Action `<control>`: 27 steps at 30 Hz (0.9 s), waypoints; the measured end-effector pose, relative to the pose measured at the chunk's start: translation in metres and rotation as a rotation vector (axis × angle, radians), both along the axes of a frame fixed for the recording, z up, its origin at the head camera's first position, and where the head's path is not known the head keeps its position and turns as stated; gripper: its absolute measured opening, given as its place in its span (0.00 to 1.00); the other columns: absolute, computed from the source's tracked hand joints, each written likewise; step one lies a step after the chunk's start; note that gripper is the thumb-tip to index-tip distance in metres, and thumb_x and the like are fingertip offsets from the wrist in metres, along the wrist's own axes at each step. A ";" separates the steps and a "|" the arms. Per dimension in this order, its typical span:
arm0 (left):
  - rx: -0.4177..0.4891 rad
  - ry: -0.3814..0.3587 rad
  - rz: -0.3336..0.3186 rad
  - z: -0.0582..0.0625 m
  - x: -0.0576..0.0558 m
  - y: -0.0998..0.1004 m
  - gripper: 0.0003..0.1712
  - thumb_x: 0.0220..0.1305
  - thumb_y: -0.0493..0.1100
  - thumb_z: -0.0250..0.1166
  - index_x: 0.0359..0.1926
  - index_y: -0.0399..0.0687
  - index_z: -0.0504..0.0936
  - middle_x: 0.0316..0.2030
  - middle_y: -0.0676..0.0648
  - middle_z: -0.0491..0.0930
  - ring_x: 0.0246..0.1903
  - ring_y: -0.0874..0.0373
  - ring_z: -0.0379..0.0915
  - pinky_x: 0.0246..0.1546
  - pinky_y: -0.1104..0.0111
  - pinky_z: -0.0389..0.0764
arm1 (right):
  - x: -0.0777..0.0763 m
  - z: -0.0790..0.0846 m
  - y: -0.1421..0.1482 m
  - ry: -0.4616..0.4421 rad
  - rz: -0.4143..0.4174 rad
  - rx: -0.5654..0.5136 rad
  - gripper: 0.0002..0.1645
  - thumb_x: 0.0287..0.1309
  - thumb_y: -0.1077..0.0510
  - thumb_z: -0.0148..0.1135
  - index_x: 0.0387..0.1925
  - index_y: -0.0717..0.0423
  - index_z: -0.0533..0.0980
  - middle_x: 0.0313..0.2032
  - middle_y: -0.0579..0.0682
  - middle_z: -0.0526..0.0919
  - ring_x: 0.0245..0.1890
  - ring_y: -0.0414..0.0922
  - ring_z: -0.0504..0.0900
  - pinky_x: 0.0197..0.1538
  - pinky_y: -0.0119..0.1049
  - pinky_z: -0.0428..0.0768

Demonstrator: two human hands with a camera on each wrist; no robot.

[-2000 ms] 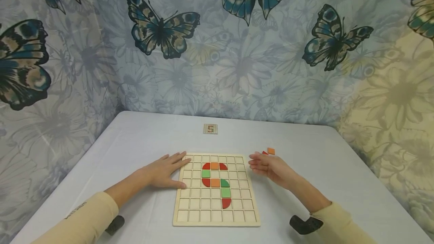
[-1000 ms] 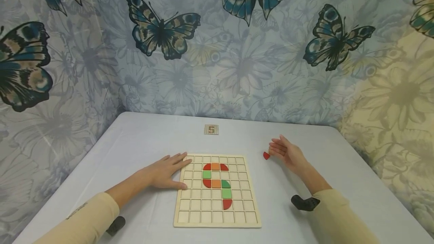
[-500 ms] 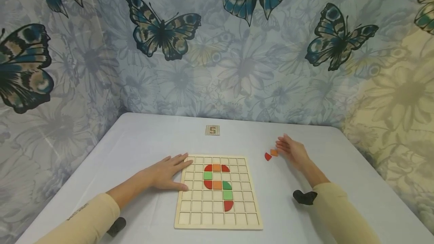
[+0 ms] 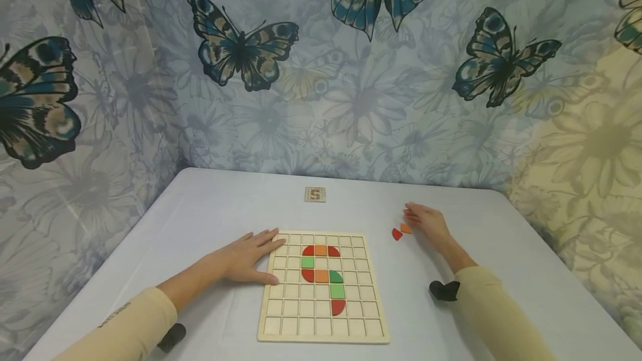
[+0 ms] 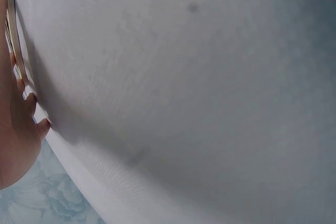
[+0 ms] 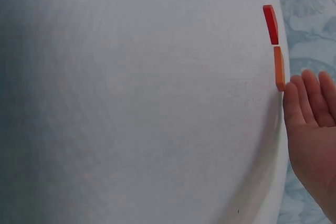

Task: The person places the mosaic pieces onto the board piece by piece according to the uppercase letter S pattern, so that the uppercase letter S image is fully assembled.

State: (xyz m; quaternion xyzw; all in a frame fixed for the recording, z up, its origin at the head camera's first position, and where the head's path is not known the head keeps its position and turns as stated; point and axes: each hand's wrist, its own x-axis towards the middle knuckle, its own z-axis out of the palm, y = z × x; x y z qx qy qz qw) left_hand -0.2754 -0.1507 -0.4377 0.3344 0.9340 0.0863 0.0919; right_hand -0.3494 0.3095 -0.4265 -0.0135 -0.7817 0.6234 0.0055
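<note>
My left hand (image 4: 248,258) rests with spread fingers on the left edge of a wooden grid board (image 4: 286,325). On the board, red quarter-round tiles (image 4: 338,307), orange square tiles (image 4: 321,276), light green squares (image 4: 337,291) and a dark green quarter-round (image 4: 336,277) form an S-like shape. To the right of the board, my right hand (image 4: 428,224) is beside a loose orange tile (image 4: 405,228) and a red quarter-round tile (image 4: 397,234). In the right wrist view its fingers (image 6: 310,98) are straight, the nearest fingertip right at the orange tile's end.
A small card (image 4: 315,194) with an S pattern on a grid lies farther back on the white-covered table (image 4: 225,194). A butterfly-printed backdrop (image 4: 351,116) rises behind the table. Dark wrist devices (image 4: 444,291) show at both sleeves.
My right hand has moved from beside the board to the right, past the loose tiles, then slightly back left. The orange tile, hidden a second ago, shows again. My left hand stays put.
</note>
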 end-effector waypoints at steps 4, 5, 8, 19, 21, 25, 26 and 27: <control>0.009 -0.005 0.000 0.003 0.001 0.001 0.55 0.54 0.79 0.51 0.74 0.53 0.53 0.74 0.44 0.44 0.71 0.47 0.42 0.66 0.48 0.48 | 0.000 -0.002 0.000 0.010 0.002 0.075 0.33 0.70 0.49 0.51 0.61 0.76 0.65 0.52 0.64 0.76 0.42 0.34 0.79 0.47 0.26 0.76; 0.010 -0.005 0.001 0.003 0.001 0.001 0.55 0.54 0.79 0.51 0.74 0.53 0.53 0.74 0.44 0.44 0.71 0.47 0.42 0.66 0.48 0.48 | 0.001 -0.002 0.000 0.012 0.005 0.080 0.33 0.70 0.49 0.51 0.61 0.75 0.65 0.53 0.65 0.76 0.43 0.34 0.79 0.47 0.26 0.76; 0.007 -0.003 0.003 0.003 0.001 0.001 0.56 0.54 0.80 0.50 0.74 0.54 0.53 0.74 0.44 0.44 0.71 0.47 0.42 0.66 0.48 0.48 | 0.004 -0.001 0.001 0.019 0.021 0.096 0.33 0.70 0.49 0.51 0.61 0.75 0.65 0.55 0.68 0.74 0.45 0.37 0.79 0.49 0.27 0.76; 0.011 0.003 -0.004 0.001 0.001 0.000 0.56 0.53 0.80 0.49 0.74 0.54 0.53 0.74 0.44 0.45 0.71 0.46 0.43 0.66 0.47 0.49 | 0.011 -0.007 0.011 0.119 0.147 0.317 0.26 0.61 0.65 0.62 0.60 0.70 0.69 0.55 0.66 0.75 0.55 0.57 0.74 0.46 0.22 0.73; 0.007 0.004 -0.005 0.001 0.001 0.000 0.56 0.53 0.81 0.49 0.74 0.54 0.53 0.74 0.44 0.45 0.71 0.46 0.43 0.66 0.47 0.49 | 0.010 -0.008 0.012 0.127 0.160 0.338 0.27 0.58 0.67 0.64 0.59 0.70 0.70 0.54 0.66 0.76 0.54 0.59 0.75 0.46 0.24 0.74; 0.001 0.008 -0.008 0.000 0.001 0.000 0.56 0.53 0.81 0.48 0.74 0.54 0.53 0.74 0.44 0.45 0.71 0.46 0.43 0.66 0.48 0.49 | 0.009 -0.009 0.012 0.133 0.178 0.392 0.27 0.56 0.66 0.66 0.58 0.70 0.71 0.54 0.65 0.76 0.54 0.58 0.75 0.51 0.35 0.76; 0.001 0.010 -0.009 0.000 0.001 0.000 0.56 0.53 0.81 0.48 0.74 0.54 0.53 0.74 0.44 0.45 0.71 0.46 0.43 0.66 0.48 0.49 | 0.009 -0.009 0.011 0.133 0.180 0.406 0.27 0.56 0.66 0.66 0.57 0.69 0.72 0.53 0.65 0.76 0.54 0.58 0.75 0.52 0.38 0.76; 0.003 0.010 -0.010 0.000 0.001 0.001 0.56 0.53 0.81 0.48 0.74 0.54 0.53 0.74 0.44 0.45 0.71 0.46 0.43 0.65 0.47 0.50 | 0.009 -0.009 0.011 0.134 0.182 0.423 0.27 0.56 0.66 0.66 0.57 0.69 0.72 0.53 0.65 0.76 0.53 0.58 0.75 0.52 0.41 0.76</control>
